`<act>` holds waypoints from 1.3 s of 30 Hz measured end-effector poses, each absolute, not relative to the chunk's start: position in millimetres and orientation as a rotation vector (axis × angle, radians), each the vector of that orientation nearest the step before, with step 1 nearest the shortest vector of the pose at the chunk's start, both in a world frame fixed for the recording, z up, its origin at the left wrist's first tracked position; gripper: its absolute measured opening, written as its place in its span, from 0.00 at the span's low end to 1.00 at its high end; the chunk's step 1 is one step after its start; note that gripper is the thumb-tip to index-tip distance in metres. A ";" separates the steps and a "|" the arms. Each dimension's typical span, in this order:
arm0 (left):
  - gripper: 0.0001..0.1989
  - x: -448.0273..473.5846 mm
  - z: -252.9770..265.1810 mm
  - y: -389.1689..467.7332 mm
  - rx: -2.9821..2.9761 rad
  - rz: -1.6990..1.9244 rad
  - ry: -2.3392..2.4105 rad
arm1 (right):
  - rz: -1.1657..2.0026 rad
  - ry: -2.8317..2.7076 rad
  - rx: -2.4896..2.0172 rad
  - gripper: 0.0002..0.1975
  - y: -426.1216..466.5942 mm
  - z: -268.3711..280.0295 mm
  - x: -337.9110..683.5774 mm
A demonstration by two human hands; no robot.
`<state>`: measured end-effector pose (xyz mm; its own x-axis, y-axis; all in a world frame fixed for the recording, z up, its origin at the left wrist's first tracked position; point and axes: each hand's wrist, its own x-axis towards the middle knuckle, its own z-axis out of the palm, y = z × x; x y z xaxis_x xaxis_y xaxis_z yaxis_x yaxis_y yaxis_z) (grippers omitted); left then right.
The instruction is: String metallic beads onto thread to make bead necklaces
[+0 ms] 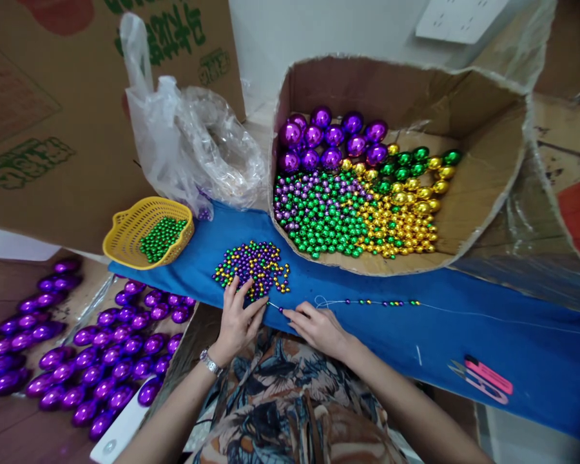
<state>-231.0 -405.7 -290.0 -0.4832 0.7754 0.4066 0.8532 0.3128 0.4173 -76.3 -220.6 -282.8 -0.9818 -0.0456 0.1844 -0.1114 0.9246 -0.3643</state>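
Note:
My left hand (239, 316) reaches over the near edge of a heap of small purple, green and gold beads (258, 261), its fingers apart and the tips touching the beads. My right hand (321, 330) is closed in a pinch on a thin beading needle (274, 306), which points left toward the heap. A purple bead (281, 310) sits on the needle just at the right fingertips. From behind that hand a pale thread (468, 311) runs right across the blue cloth, with several small beads (391, 303) strung along it.
Beyond the blue cloth (536, 361) stands an open carton (401, 74) of purple, green and gold beads. A yellow basket (120, 235) holds green beads. Scissors (486, 383) and a pink-and-black object (493, 374) lie right. Large purple beads (111, 354) fill the lower left; plastic bags (174, 135) stand behind.

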 end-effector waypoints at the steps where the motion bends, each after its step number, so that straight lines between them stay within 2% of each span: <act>1: 0.15 -230.8 -289.9 -405.5 -1.521 -0.903 -2.439 | 0.568 -2.912 0.120 0.16 -220.9 -283.1 -75.9; 16: 0.05 -215.1 -287.1 -418.7 -1.446 -0.994 -2.455 | 0.590 -2.923 0.161 0.16 -230.1 -281.7 -74.3; 21: 0.05 -213.3 -290.5 -415.2 -1.393 -1.031 -2.473 | 0.554 -2.950 0.148 0.16 -237.4 -282.4 -76.8; 27: 0.12 -216.4 -289.8 -409.5 -1.412 -0.953 -2.500 | 0.536 -2.939 0.117 0.16 -236.6 -286.7 -74.8; 39: 0.11 -217.5 -287.7 -405.1 -1.445 -0.895 -2.491 | 0.562 -2.927 0.088 0.16 -228.9 -283.8 -75.0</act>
<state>-217.5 -405.1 -287.7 -0.5345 0.7512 0.3874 0.8259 0.3670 0.4280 -75.0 -228.9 -283.8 -0.9855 -0.0277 0.1676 -0.0878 0.9276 -0.3631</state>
